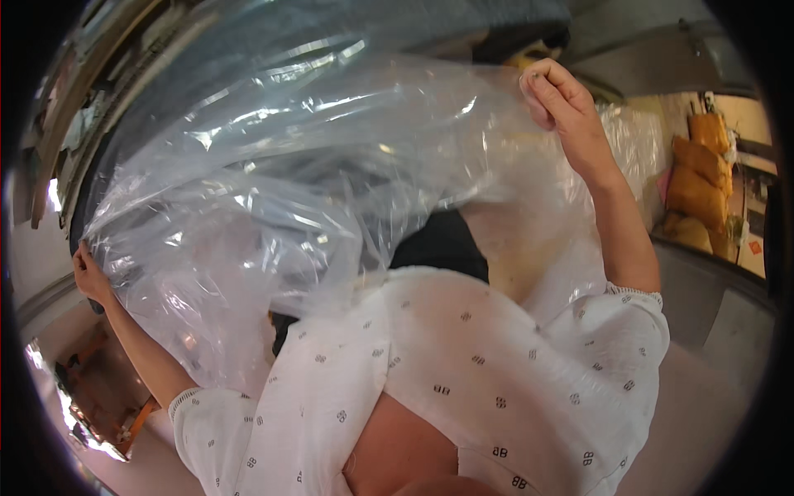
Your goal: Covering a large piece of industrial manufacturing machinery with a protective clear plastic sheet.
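A large clear plastic sheet [289, 165] spreads in loose, shiny folds across the view in front of me. Out at the far left, my left hand [89, 271] pinches its edge, with the arm stretched wide. Up at the right, my right hand [562, 101] is closed on the sheet's other end, fingers curled and thumb pressed in. Between the two hands the plastic sags and drapes down toward my white shirt. Through it a dark grey-blue surface [331, 37] shows at the back; what it is I cannot make out.
Wooden boards [83, 91] lean at the upper left. Stacked orange-brown packages [699, 186] stand at the right, near more clear plastic [633, 145]. A brown and orange object [103, 388] sits on the floor at the lower left.
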{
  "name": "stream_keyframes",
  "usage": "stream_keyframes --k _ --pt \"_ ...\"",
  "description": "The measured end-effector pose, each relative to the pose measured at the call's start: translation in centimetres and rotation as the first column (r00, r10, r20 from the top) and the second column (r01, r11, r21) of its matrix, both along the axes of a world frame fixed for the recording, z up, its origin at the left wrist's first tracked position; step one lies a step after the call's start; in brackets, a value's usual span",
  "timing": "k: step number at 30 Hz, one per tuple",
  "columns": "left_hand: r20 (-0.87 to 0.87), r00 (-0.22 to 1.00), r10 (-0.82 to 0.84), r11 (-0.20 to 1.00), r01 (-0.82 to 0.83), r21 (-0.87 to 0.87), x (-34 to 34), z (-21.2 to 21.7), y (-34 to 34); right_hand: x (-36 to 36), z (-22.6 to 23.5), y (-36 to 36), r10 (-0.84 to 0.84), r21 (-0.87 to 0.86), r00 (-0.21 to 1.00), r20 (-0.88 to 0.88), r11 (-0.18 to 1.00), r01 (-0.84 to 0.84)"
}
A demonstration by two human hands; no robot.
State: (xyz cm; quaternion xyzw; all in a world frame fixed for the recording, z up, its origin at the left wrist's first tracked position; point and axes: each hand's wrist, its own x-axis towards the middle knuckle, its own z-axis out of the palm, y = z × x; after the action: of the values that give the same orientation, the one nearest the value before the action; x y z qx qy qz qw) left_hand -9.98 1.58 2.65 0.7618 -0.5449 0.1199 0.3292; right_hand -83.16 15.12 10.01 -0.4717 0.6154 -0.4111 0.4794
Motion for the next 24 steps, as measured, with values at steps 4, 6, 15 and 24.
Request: stream_keyframes --k 4,6,15,24 --pt "-0.075 0.993 -0.094 0.995 0.094 0.009 -2.0 0.4 0.1 -1.3 0.8 -9.7 -0.289 -0.464 0.560 -0.777 0.863 -0.199" --pt "-0.070 0.986 -0.150 0.988 0.152 0.017 -2.6 0.5 0.0 -2.5 0.2 -15.1 -0.377 -0.572 0.541 -0.752 0.780 -0.252" --pt "-0.162 0.982 -0.102 0.995 0.101 -0.017 -0.9 0.6 1.4 1.2 -5.4 -29.3 -0.485 -0.601 0.475 -0.734 0.790 -0.124" --pt "-0.233 0.959 0.160 0.980 -0.182 -0.075 0.9 4.4 15.0 2.7 -2.9 -26.8 0.322 -0.263 0.845 -0.426 0.850 -0.456"
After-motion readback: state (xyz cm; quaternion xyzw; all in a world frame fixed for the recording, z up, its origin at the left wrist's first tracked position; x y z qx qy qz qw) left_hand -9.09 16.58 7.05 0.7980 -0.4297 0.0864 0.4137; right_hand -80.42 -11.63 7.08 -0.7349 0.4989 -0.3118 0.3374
